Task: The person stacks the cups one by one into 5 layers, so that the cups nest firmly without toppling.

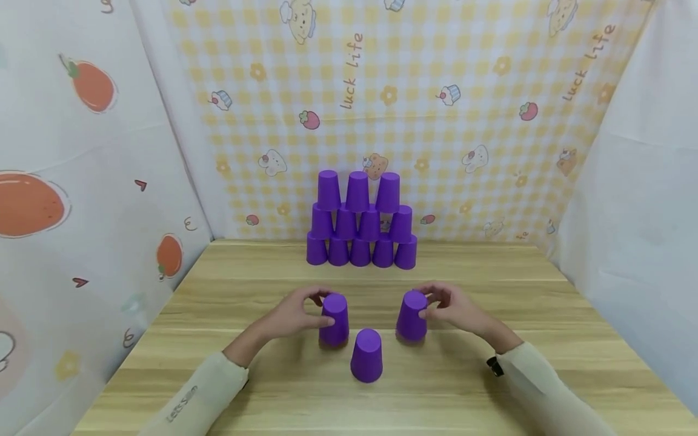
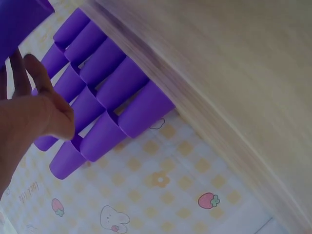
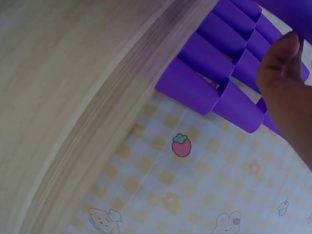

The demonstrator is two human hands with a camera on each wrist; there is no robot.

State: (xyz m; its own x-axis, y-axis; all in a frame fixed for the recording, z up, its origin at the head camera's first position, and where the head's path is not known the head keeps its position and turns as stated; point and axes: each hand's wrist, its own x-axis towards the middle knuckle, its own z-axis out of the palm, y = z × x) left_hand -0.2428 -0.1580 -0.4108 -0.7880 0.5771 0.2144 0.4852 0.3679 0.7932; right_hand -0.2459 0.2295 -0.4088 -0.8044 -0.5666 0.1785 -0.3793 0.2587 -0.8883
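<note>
My left hand (image 1: pixel 296 313) grips an upside-down purple cup (image 1: pixel 335 321) from its left side, thumb on the near face. Opposite it, my right hand (image 1: pixel 457 310) holds another upside-down purple cup (image 1: pixel 411 318) between thumb and fingers; this one leans slightly. Between the two and closer to me, a third purple cup (image 1: pixel 367 357) stands mouth down on the wooden table. Each wrist view shows only part of the held cup: the left one (image 2: pixel 22 22) at the top left corner, the right one (image 3: pixel 295 13) at the top right.
Behind the hands, toward the table's back edge, rises a stacked wall of purple cups (image 1: pixel 360 251) in three rows, the top row three cups wide. A yellow checked cloth (image 1: pixel 480 200) hangs behind it. White cloths close off the left and right sides of the wooden table (image 1: pixel 262 399).
</note>
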